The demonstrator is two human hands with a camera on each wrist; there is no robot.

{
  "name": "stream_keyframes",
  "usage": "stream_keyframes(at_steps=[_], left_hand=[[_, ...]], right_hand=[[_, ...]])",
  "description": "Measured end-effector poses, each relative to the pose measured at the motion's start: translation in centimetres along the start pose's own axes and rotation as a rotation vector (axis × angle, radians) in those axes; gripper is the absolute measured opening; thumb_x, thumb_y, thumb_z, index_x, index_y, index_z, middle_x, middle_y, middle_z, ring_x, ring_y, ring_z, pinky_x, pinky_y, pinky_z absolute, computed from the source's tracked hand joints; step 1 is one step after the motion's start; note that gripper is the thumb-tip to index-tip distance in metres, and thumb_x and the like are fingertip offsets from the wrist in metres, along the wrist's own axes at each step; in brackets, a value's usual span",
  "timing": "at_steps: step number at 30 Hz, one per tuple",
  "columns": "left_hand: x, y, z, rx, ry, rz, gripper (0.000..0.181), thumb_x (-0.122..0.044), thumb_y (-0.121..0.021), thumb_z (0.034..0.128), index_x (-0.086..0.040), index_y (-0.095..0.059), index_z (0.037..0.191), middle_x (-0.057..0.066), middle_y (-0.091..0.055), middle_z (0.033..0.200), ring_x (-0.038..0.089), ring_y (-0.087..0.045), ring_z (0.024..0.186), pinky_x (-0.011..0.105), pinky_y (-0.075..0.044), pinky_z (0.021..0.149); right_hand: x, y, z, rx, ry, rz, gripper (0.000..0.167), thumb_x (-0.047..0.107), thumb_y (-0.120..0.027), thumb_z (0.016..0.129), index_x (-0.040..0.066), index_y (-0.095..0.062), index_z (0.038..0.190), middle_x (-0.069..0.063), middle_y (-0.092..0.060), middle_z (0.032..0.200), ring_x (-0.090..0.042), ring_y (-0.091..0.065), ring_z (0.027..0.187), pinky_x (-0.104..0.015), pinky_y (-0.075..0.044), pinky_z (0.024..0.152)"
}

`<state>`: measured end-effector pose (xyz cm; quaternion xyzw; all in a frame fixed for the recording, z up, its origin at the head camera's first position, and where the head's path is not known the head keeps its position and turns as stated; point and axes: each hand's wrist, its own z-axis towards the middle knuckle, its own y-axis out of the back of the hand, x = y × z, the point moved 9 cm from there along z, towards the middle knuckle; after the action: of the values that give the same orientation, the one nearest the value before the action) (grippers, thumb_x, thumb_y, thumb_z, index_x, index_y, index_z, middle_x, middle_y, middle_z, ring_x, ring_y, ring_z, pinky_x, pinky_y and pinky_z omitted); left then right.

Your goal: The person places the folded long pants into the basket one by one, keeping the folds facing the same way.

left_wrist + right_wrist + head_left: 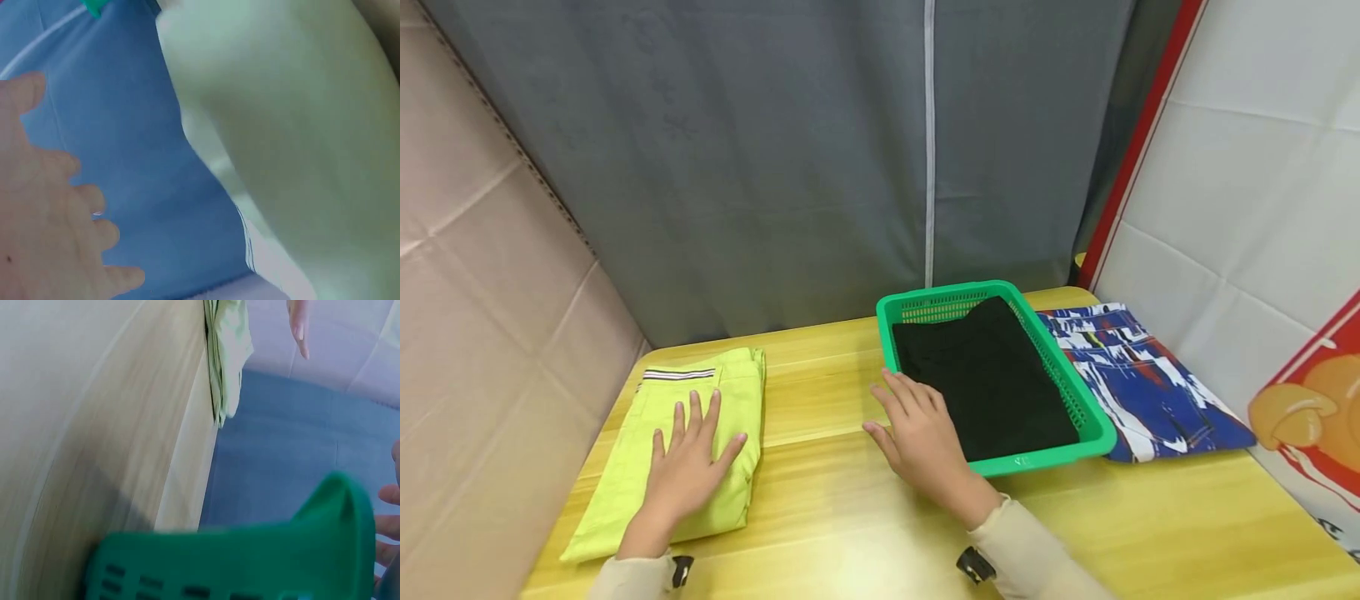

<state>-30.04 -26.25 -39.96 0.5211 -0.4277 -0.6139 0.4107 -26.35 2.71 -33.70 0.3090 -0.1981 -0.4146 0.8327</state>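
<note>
A folded lime-yellow garment point(741, 425) with a black-and-white striped band lies at the left of the table. Over it my left hand point(683, 467) is spread, holding nothing. In the left wrist view a gap shows between the palm point(44, 200) and the pale green cloth point(281, 125). My right hand point(917, 429) hovers by the left side of a green plastic basket point(1045, 458), fingers loosely extended. Folded black cloth point(985, 383) lies inside the basket. From the right wrist, the basket wall point(219, 569) appears below the right fingers point(389, 528), which grip nothing.
To the basket's right lies a folded blue, white and red patterned garment point(1150, 392). The wooden table point(820, 500) meets a grey curtain point(775, 167) at the back. Pale panels point(490, 375) stand at the left, with a white printed panel point(1247, 183) at the right.
</note>
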Motion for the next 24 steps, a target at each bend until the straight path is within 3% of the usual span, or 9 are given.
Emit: stream_keyframes(at_steps=[5,11,17,24], left_hand=[[1.9,0.5,-0.9,0.018,0.053,0.004,0.082,-0.061,-0.035,0.0977,-0.022,0.010,0.155,0.021,0.019,0.158,0.048,0.018,0.143,0.078,0.008,0.103],[3.7,1.0,-1.9,0.019,0.100,0.012,0.089,-0.065,-0.038,0.0947,-0.022,0.013,0.154,0.021,0.024,0.155,0.049,0.021,0.141,0.080,0.009,0.101],[6.6,1.0,-2.9,0.025,0.160,0.012,0.098,-0.067,-0.042,0.0920,-0.018,0.019,0.153,0.026,0.030,0.151,0.054,0.022,0.138,0.082,0.006,0.097],[10.3,0.4,-3.6,0.029,0.257,0.035,0.115,-0.075,-0.050,0.0831,-0.011,0.016,0.153,0.043,0.020,0.147,0.064,0.003,0.135,0.085,-0.004,0.093]], right_hand=[[1.9,-1.4,0.4,0.100,-0.005,0.005,0.057,0.048,-0.061,0.091,0.009,-0.056,0.132,-0.014,-0.055,0.139,-0.029,-0.053,0.127,-0.045,-0.046,0.099],[3.8,-3.2,0.3,0.228,-0.004,-0.009,0.070,0.059,-0.055,0.089,0.013,-0.046,0.142,-0.012,-0.047,0.146,-0.028,-0.048,0.132,-0.045,-0.045,0.102],[5.5,-5.1,0.0,0.367,0.015,-0.049,0.085,0.070,-0.049,0.084,0.017,-0.036,0.149,-0.012,-0.038,0.153,-0.028,-0.041,0.139,-0.045,-0.041,0.107],[7.1,-7.6,-0.6,0.508,0.017,-0.025,0.104,0.078,-0.053,0.073,0.018,-0.026,0.153,-0.015,-0.028,0.157,-0.031,-0.035,0.142,-0.046,-0.040,0.109]])
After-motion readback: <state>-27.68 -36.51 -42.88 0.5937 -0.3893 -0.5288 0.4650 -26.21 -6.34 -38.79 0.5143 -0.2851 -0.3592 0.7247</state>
